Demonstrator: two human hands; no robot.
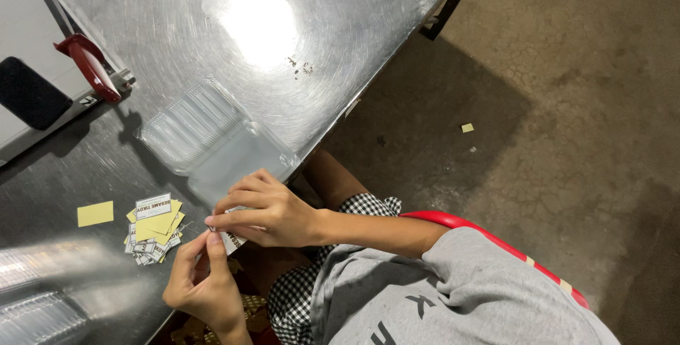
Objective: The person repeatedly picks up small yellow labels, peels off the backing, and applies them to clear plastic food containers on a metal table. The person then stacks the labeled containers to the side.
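Label (230, 239) between both hands, label pile (153, 230) and clear tray (212, 136) nearby.

A small white printed label (232, 239) is pinched at its edges between the fingertips of both hands, tilted, mostly hidden by fingers, just off the near edge of the steel desk (212, 47).
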